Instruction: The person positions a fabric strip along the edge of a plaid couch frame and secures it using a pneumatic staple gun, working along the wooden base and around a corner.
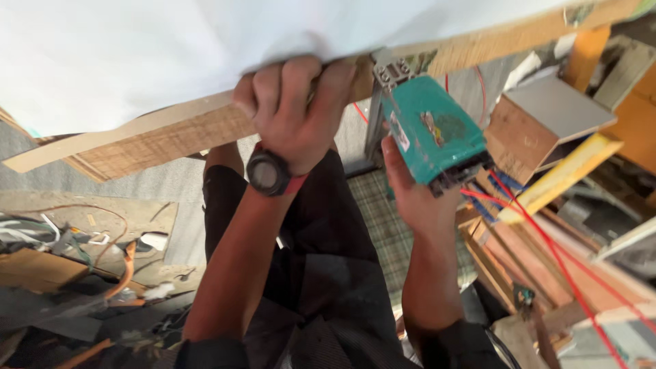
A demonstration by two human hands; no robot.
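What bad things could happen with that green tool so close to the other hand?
The left hand grips the wooden board's edge right beside the green power tool in the right hand; a slip might hurt its fingers. The red hose trails across stacked wood and might snag.

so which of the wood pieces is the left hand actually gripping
The long wooden strip along the white panel's edge, overhead; the left hand curls around it. The other boards lie stacked at lower right, untouched.
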